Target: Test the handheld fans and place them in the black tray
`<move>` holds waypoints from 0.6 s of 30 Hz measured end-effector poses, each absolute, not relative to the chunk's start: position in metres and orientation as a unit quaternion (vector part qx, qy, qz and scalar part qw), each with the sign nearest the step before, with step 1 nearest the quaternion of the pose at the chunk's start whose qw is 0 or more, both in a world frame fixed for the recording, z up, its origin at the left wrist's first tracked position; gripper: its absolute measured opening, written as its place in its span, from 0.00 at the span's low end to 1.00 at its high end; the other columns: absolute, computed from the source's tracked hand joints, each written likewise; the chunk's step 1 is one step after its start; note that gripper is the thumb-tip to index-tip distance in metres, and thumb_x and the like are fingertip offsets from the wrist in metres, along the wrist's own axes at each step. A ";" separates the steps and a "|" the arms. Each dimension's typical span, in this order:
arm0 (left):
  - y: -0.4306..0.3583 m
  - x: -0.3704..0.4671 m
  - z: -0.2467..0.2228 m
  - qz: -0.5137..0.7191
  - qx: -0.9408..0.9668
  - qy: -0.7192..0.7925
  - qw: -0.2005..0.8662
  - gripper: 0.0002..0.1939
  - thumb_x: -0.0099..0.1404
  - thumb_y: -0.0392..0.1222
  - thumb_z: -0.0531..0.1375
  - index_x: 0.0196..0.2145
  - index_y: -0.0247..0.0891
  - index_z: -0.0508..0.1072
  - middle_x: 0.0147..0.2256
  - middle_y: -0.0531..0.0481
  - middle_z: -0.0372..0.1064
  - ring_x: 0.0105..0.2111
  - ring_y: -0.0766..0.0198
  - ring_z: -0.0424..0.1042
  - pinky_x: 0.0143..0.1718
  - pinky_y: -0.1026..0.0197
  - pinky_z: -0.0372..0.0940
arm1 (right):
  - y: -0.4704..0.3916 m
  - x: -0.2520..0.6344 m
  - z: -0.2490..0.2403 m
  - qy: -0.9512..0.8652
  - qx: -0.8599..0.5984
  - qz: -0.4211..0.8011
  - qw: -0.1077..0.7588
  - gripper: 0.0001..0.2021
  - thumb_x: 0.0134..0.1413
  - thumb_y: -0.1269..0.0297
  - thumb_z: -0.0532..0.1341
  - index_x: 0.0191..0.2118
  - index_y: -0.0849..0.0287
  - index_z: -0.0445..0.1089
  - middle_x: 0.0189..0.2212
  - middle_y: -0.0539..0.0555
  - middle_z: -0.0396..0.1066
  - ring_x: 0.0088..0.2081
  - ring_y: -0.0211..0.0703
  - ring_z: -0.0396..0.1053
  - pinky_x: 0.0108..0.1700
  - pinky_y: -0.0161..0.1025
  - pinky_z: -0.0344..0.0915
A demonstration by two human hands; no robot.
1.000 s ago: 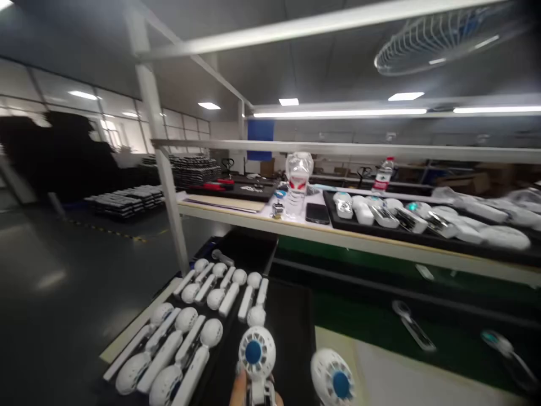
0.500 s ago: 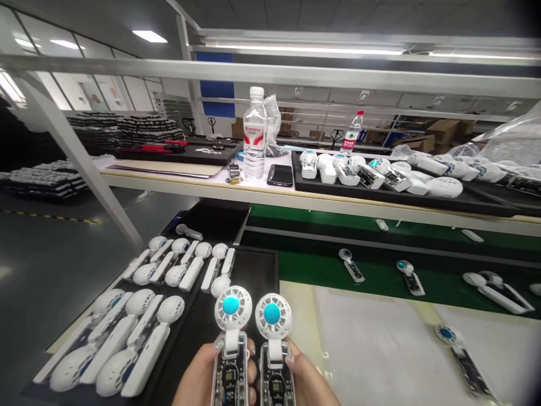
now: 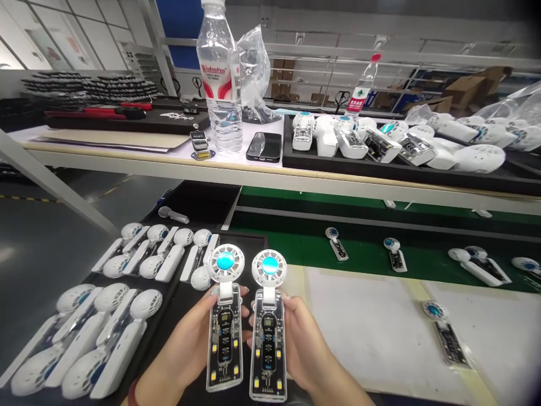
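Note:
In my left hand (image 3: 192, 332) is a white handheld fan (image 3: 225, 338), its round head with a bright blue centre pointing up. My right hand (image 3: 302, 332) grips a matching handheld fan (image 3: 269, 344) beside it. Both fans stand upright side by side, a narrow gap apart, their clear handles facing me and showing dark circuit boards with small yellow squares and a lit display. Fingers wrap round the sides and backs of the handles; some fingertips are hidden behind them. Beneath and to the left lies a black tray (image 3: 177, 316) with rows of similar fans (image 3: 112, 321).
Above runs a shelf (image 3: 169, 163) with a water bottle (image 3: 220, 84), a phone (image 3: 264, 148) and a black tray of fans (image 3: 350, 141). More fans (image 3: 337, 245) lie on the green belt (image 3: 291, 248). One fan (image 3: 448, 332) rests on the white worktop (image 3: 359, 332) at right.
Both hands have come up higher in view with the two fans, so the full handles now show. The view has tilted down and moved closer to the shelf.

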State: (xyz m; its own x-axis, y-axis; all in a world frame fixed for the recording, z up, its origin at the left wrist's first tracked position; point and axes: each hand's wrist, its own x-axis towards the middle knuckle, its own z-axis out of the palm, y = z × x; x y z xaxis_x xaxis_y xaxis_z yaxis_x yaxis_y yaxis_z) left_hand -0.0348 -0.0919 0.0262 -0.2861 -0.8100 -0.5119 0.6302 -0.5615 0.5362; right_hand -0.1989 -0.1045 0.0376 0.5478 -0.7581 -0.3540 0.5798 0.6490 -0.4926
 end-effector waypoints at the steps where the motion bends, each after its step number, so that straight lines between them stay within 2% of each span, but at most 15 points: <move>1: -0.095 -0.037 0.027 -0.794 0.390 -0.117 0.452 0.20 0.62 0.47 0.51 0.45 0.31 0.69 0.32 0.42 0.73 0.34 0.53 0.70 0.42 0.47 0.63 | -0.108 -0.201 0.038 0.275 -0.163 -0.384 0.866 0.17 0.57 0.59 0.43 0.43 0.59 0.64 0.31 0.54 0.69 0.31 0.42 0.67 0.36 0.40 0.62; 7: -0.108 -0.043 0.029 -0.787 0.398 -0.128 0.453 0.20 0.62 0.47 0.52 0.47 0.33 0.69 0.32 0.43 0.72 0.32 0.55 0.70 0.39 0.50 0.64 | -0.122 -0.206 0.030 0.298 -0.152 -0.391 0.858 0.17 0.56 0.59 0.44 0.41 0.61 0.65 0.32 0.57 0.70 0.32 0.43 0.67 0.35 0.40 0.62; 18: -0.113 -0.040 0.019 -0.789 0.397 -0.079 0.462 0.21 0.62 0.47 0.52 0.48 0.32 0.68 0.30 0.43 0.73 0.33 0.55 0.71 0.38 0.52 0.65 | -0.128 -0.204 0.027 0.302 -0.167 -0.393 0.852 0.14 0.53 0.59 0.48 0.41 0.57 0.64 0.31 0.53 0.70 0.35 0.43 0.66 0.38 0.42 0.63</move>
State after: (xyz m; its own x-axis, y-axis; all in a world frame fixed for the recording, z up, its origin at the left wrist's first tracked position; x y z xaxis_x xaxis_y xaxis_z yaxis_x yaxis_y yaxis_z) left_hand -0.0399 -0.1129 0.0191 -0.2585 -0.7919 -0.5532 0.6668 -0.5607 0.4909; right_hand -0.2043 -0.1278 0.0267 0.5087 -0.7709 -0.3833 0.5697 0.6352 -0.5215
